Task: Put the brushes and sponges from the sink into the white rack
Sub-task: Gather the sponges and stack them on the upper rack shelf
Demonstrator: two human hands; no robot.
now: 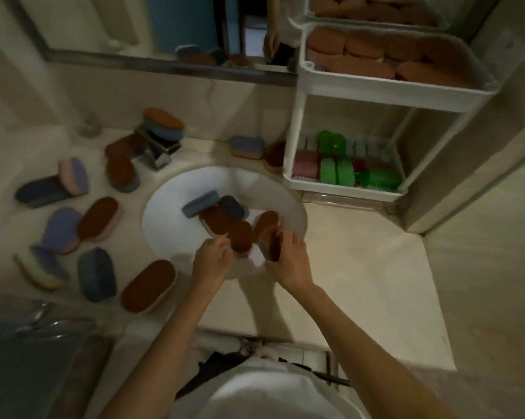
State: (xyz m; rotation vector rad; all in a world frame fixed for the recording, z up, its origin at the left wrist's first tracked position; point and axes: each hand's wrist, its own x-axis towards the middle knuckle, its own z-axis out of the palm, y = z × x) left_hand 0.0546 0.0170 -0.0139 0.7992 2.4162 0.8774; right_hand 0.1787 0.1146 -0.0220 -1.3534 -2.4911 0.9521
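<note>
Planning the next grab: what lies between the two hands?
Head view: a brown-topped sponge, between left hand and right hand, which grips a second sponge.

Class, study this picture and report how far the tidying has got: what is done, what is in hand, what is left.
Done: the white rack's upper shelves hold brown sponges, and brushes sit on its bottom shelf. In hand: the right hand grips a sponge over the sink; the left hand is at a second sponge. Left: several sponges in the sink.
</note>
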